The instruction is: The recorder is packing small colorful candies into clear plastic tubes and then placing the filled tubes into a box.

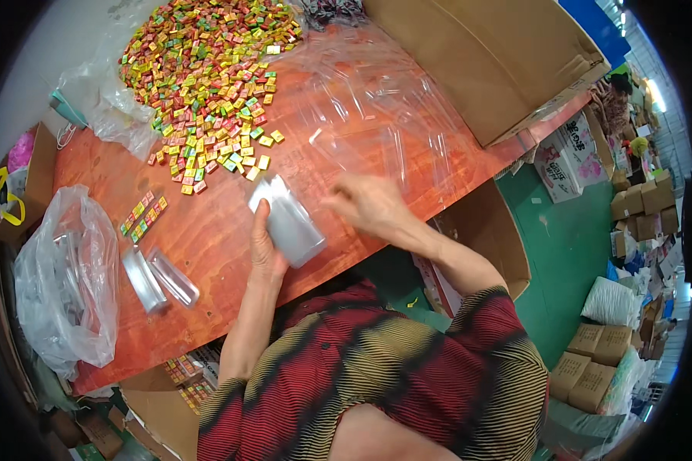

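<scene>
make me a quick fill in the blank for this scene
The left hand holds a clear plastic stack that is ____ (nearer/farther) than the heap of small coloured pieces.
The right hand is ____ (touching/apart from) that stack.
A plastic bag sits at the ____ side of the table.
The floor is ____ in colour.

Missing words: nearer; apart from; left; green

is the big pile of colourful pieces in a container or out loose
Out loose: the pile spreads across the reddish tabletop, pieces scattered at its edge.
</scene>
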`<state>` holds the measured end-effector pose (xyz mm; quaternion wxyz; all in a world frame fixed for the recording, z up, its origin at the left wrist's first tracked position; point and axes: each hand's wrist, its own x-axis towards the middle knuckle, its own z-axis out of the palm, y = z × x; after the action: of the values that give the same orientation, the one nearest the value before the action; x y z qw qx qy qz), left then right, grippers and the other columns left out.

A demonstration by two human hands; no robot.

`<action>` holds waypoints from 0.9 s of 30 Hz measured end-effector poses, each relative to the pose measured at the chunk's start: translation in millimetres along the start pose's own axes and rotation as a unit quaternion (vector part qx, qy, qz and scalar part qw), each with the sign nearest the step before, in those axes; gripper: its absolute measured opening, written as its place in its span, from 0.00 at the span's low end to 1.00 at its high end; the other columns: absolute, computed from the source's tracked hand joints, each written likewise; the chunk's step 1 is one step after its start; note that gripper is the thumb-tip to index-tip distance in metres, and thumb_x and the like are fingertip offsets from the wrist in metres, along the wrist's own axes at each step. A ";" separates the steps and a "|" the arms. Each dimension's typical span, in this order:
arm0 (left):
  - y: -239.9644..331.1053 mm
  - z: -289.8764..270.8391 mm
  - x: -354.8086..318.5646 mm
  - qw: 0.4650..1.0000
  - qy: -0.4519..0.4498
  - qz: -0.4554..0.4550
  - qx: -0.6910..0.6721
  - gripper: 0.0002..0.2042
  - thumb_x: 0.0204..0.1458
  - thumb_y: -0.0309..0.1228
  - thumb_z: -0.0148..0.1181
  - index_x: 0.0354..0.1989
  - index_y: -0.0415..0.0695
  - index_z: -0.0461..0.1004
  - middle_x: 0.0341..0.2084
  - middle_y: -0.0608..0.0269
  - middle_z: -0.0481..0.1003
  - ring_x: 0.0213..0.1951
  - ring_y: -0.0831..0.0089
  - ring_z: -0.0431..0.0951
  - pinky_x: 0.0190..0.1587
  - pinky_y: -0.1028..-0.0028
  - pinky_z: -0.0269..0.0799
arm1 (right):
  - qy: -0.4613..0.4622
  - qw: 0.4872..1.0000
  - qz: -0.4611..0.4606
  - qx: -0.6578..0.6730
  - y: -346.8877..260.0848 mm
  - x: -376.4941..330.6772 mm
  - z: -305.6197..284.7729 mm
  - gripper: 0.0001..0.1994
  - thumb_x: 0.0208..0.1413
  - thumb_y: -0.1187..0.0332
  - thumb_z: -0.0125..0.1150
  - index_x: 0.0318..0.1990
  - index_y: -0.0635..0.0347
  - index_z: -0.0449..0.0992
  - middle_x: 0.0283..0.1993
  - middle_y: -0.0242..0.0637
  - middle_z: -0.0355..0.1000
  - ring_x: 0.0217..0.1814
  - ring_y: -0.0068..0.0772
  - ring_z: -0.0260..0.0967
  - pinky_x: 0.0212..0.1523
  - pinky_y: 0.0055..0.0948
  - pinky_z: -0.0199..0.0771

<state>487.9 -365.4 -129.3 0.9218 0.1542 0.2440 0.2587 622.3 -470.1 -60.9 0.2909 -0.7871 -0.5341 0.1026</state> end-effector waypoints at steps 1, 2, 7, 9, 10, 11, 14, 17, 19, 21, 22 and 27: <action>-2.7 -3.5 1.0 1.000 -0.003 0.013 0.009 0.20 0.40 0.39 0.56 0.42 0.48 0.62 0.31 0.67 0.68 0.34 0.73 0.69 0.38 0.70 0.67 | -0.001 1.000 -0.001 -0.002 -10.6 -5.3 6.6 0.11 0.41 0.63 0.54 0.22 0.65 0.68 0.19 0.45 0.66 0.22 0.39 0.66 0.22 0.30 0.64; -4.8 -3.8 4.4 0.999 -0.011 0.025 0.018 0.19 0.40 0.39 0.56 0.42 0.48 0.62 0.31 0.67 0.68 0.34 0.74 0.69 0.37 0.71 0.67 | -0.073 0.994 0.001 0.076 -19.0 -7.3 11.5 0.11 0.41 0.64 0.54 0.22 0.65 0.69 0.19 0.42 0.66 0.21 0.34 0.65 0.22 0.27 0.64; -6.9 -6.8 6.4 0.998 -0.028 0.049 0.041 0.18 0.41 0.38 0.56 0.41 0.47 0.62 0.31 0.67 0.68 0.33 0.75 0.69 0.37 0.72 0.67 | -0.206 0.918 0.066 0.332 -8.7 -1.7 22.7 0.10 0.43 0.65 0.53 0.23 0.63 0.70 0.17 0.32 0.64 0.19 0.20 0.61 0.20 0.18 0.60; -8.1 -6.2 5.7 0.998 -0.016 0.051 0.038 0.18 0.41 0.38 0.56 0.40 0.46 0.63 0.30 0.67 0.68 0.32 0.75 0.69 0.36 0.73 0.67 | -0.238 0.872 0.110 0.413 -4.7 -0.7 24.0 0.11 0.42 0.64 0.54 0.20 0.64 0.69 0.17 0.31 0.64 0.20 0.18 0.60 0.21 0.20 0.59; -9.5 -4.3 3.9 0.999 -0.024 0.027 0.021 0.18 0.41 0.38 0.56 0.39 0.46 0.63 0.29 0.68 0.68 0.32 0.75 0.69 0.36 0.73 0.67 | -0.239 0.872 0.110 0.412 -4.4 -1.7 23.5 0.11 0.42 0.64 0.54 0.20 0.64 0.69 0.17 0.31 0.64 0.20 0.18 0.60 0.21 0.20 0.59; -10.5 -2.0 3.0 0.999 -0.032 0.004 0.004 0.17 0.41 0.38 0.56 0.39 0.46 0.63 0.29 0.68 0.69 0.31 0.75 0.69 0.36 0.73 0.67 | -0.242 0.877 0.123 0.396 -4.0 -2.0 22.3 0.11 0.42 0.64 0.54 0.20 0.64 0.69 0.16 0.30 0.64 0.20 0.17 0.60 0.20 0.19 0.59; -18.1 -2.1 7.6 1.000 -0.015 0.002 0.019 0.17 0.40 0.38 0.56 0.38 0.45 0.64 0.28 0.67 0.69 0.31 0.75 0.70 0.35 0.73 0.67 | -0.244 0.888 0.142 0.364 -3.6 -2.8 14.5 0.10 0.42 0.65 0.52 0.20 0.63 0.69 0.16 0.32 0.64 0.19 0.20 0.61 0.19 0.20 0.60; -19.9 4.7 11.8 0.999 -0.002 0.013 0.050 0.17 0.40 0.38 0.56 0.38 0.45 0.64 0.29 0.67 0.69 0.31 0.75 0.70 0.36 0.72 0.67 | -0.134 0.979 0.063 0.142 4.7 -3.5 1.2 0.08 0.41 0.68 0.50 0.19 0.63 0.67 0.17 0.37 0.65 0.17 0.28 0.62 0.18 0.24 0.60; -16.1 7.9 13.0 1.000 0.001 -0.002 0.017 0.17 0.40 0.38 0.56 0.38 0.45 0.64 0.29 0.67 0.69 0.32 0.74 0.70 0.36 0.72 0.67 | 0.086 0.988 -0.043 -0.125 8.3 0.7 -14.2 0.05 0.37 0.71 0.48 0.17 0.62 0.63 0.18 0.46 0.62 0.18 0.43 0.61 0.18 0.33 0.60; -16.1 11.8 16.2 0.999 -0.023 -0.027 -0.004 0.17 0.40 0.38 0.56 0.38 0.44 0.64 0.30 0.66 0.69 0.32 0.74 0.70 0.36 0.73 0.67 | 0.144 0.973 -0.046 -0.174 40.0 12.7 -24.5 0.08 0.39 0.69 0.51 0.16 0.61 0.62 0.17 0.43 0.61 0.19 0.41 0.62 0.18 0.34 0.60; -17.5 14.9 15.6 0.999 -0.025 -0.027 -0.003 0.17 0.40 0.38 0.56 0.38 0.44 0.64 0.30 0.66 0.69 0.32 0.74 0.70 0.36 0.73 0.67 | 0.200 0.952 -0.041 -0.228 51.3 17.9 -29.0 0.09 0.40 0.67 0.51 0.16 0.61 0.62 0.17 0.42 0.62 0.19 0.41 0.62 0.18 0.34 0.60; -26.6 7.2 26.7 1.000 -0.007 -0.027 -0.001 0.17 0.41 0.38 0.55 0.38 0.45 0.64 0.29 0.66 0.69 0.32 0.74 0.70 0.35 0.73 0.67 | -0.013 1.000 0.006 0.010 6.6 2.2 -13.2 0.11 0.41 0.64 0.55 0.25 0.65 0.69 0.22 0.44 0.67 0.24 0.34 0.66 0.23 0.29 0.64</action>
<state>522.3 -373.6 -144.1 0.9302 0.1486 0.2419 0.2326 634.6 -474.5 -53.6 0.2911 -0.7861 -0.5319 0.1196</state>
